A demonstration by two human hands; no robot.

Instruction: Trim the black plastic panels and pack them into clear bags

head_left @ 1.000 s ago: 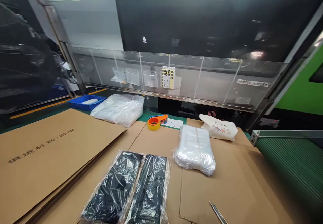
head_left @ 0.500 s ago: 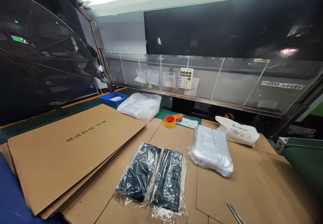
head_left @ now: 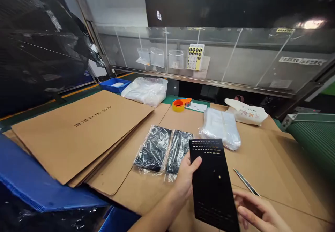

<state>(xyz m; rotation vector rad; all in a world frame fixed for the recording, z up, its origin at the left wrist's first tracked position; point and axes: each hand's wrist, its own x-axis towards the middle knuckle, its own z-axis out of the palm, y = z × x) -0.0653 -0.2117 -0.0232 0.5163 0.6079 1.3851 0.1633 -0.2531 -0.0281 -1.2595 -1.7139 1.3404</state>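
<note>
A flat black panel (head_left: 211,186) with rows of narrow slots is raised over the cardboard-covered table. My left hand (head_left: 187,176) grips its left edge, thumb on the front face and fingers hidden behind. Beside the panel's lower right edge is my right hand (head_left: 258,211), its fingers loosely bent and apart; whether a fingertip touches the edge I cannot tell. Two black parts in clear plastic bags lie just beyond: the left bagged part (head_left: 154,148) and the right bagged part (head_left: 179,148), partly covered by my left hand and the panel.
Stacked cardboard sheets (head_left: 78,134) lie at left. A pen-like silver tool (head_left: 246,181) lies at right. Behind are a bundle of clear bags (head_left: 220,127), a tape dispenser (head_left: 180,104), a white plastic bag (head_left: 145,90), a blue tray (head_left: 113,85) and a printed white pouch (head_left: 246,111).
Both my hands have come into view from below, with the black panel held in the left. The camera has tilted down, so the table's things sit higher in view.
</note>
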